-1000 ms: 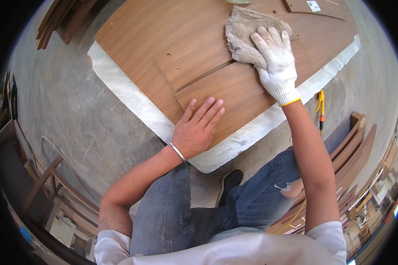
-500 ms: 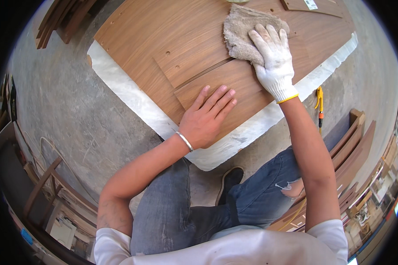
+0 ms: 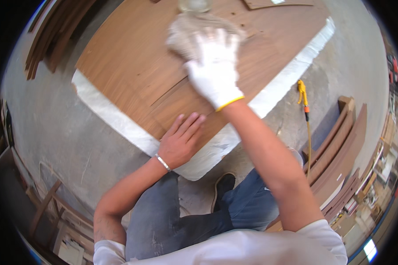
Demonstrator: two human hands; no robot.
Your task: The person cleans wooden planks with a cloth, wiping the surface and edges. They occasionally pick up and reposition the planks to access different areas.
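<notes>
My right hand, in a white knitted glove with a yellow cuff, presses a grey-beige rag onto a brown wood-grain panel. Motion blurs the rag and the gloved fingers, which lie stretched over it. A dark, narrow gap runs through the panel just nearer to me than the rag. My bare left hand, with a silver bangle at the wrist, rests flat on the panel's near corner, fingers extended and holding nothing. Beyond the rag stands a pale, see-through container, cut off by the top edge.
White sheeting sticks out from under the panel. Another wooden piece lies at its far right. A yellow air blow gun is on the concrete floor to the right, near curved wooden parts. Stacked boards stand at the far left.
My right hand has swept the rag leftward across the panel, close to the container. The view has shifted, and my left hand stays flat by the near corner.
</notes>
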